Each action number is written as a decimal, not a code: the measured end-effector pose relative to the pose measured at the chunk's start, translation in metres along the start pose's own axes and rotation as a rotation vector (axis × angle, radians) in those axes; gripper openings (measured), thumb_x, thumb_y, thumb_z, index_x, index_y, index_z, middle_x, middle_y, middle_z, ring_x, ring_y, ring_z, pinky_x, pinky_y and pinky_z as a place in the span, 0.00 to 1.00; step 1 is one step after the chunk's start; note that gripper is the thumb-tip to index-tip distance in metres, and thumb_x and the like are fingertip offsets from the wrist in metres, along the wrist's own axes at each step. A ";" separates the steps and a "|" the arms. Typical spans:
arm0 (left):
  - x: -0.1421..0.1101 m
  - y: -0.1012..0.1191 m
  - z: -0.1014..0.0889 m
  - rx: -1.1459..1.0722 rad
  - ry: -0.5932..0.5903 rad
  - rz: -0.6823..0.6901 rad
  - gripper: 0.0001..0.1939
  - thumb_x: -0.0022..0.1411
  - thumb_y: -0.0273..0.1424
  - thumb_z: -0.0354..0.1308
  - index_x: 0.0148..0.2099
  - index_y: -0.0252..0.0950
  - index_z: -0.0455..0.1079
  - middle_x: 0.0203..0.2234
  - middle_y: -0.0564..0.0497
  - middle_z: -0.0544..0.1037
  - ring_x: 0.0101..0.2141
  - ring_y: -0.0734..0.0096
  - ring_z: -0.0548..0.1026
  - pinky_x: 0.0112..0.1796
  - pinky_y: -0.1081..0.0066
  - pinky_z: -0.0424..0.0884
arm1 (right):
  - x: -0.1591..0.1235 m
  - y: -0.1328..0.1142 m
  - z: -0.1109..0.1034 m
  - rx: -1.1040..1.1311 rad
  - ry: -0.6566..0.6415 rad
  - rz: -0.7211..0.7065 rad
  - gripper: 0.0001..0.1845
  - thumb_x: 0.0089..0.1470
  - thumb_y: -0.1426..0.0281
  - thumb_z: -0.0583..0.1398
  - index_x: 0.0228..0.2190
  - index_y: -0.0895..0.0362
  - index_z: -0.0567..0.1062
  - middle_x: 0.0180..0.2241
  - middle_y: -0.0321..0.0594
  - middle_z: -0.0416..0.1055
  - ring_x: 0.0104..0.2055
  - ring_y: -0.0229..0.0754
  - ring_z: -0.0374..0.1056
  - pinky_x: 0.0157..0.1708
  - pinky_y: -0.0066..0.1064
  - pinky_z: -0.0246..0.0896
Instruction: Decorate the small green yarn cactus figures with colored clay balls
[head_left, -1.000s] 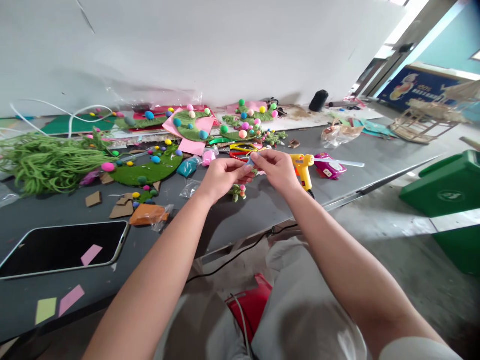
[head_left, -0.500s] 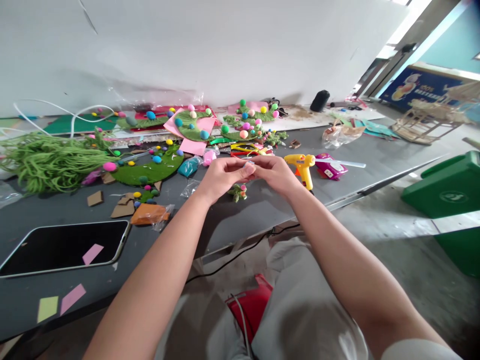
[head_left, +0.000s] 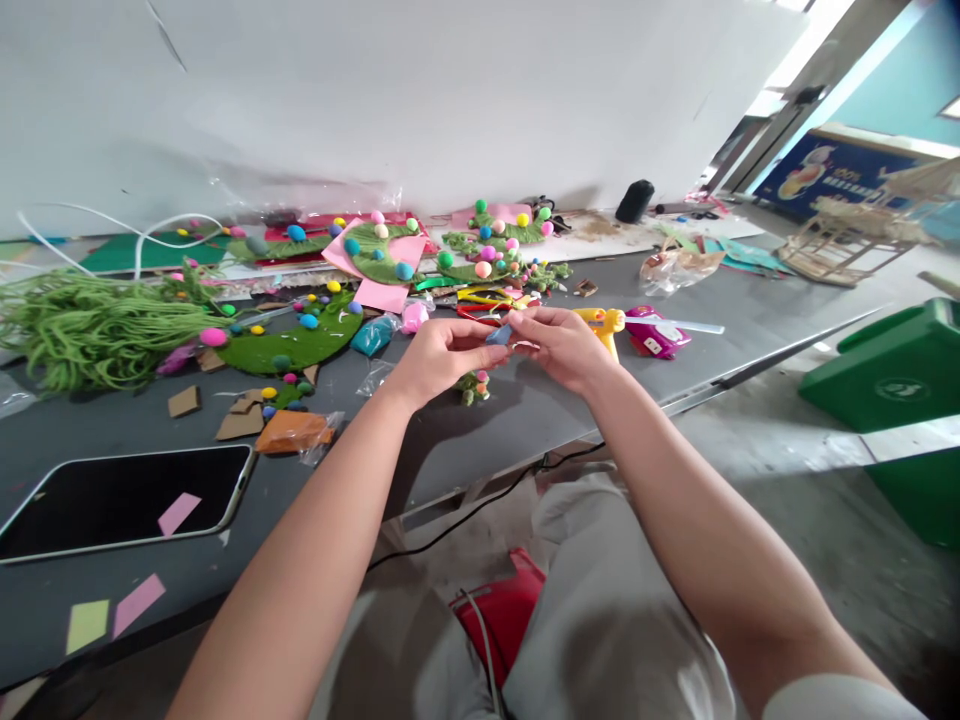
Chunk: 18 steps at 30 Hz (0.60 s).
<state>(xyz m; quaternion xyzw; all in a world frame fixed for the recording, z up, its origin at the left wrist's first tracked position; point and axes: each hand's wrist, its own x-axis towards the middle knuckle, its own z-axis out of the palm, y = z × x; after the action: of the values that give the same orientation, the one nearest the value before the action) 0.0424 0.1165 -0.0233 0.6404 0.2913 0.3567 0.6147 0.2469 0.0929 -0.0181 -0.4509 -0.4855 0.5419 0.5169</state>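
In front of me, above the table, both hands meet at a small blue-grey piece of soft clay. My left hand is closed in a pinch, thumb and fingers on the clay's left side. From the right, my right hand pinches the same piece with its thumb and fingertips. Just below the hands lies a small green sprig with pink and orange balls. Red-handled pliers lie partly hidden behind the fingers. Beside my right hand is a yellow glue gun, its grip partly covered.
Leaf shapes dotted with coloured balls lie left and behind, near a heap of green yarn. A phone, an orange clay packet and cardboard scraps are at left. A magenta power strip sits right; green bins stand beyond the table.
The hands closed together over the blue-grey clay, hiding most of it, then parted slightly so it shows again. My right hand has turned and now covers more of the glue gun.
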 end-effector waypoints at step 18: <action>0.004 -0.008 -0.002 -0.247 0.034 -0.128 0.18 0.55 0.42 0.75 0.42 0.35 0.84 0.36 0.45 0.86 0.39 0.65 0.84 0.45 0.67 0.79 | -0.002 0.007 0.010 -0.752 0.059 -0.626 0.09 0.59 0.72 0.64 0.37 0.52 0.86 0.38 0.40 0.80 0.39 0.42 0.74 0.42 0.36 0.69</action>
<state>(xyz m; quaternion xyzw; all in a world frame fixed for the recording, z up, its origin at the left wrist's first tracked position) 0.0430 0.1213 -0.0306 0.5338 0.2961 0.3607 0.7052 0.2365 0.0907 -0.0240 -0.4539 -0.7449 0.1346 0.4701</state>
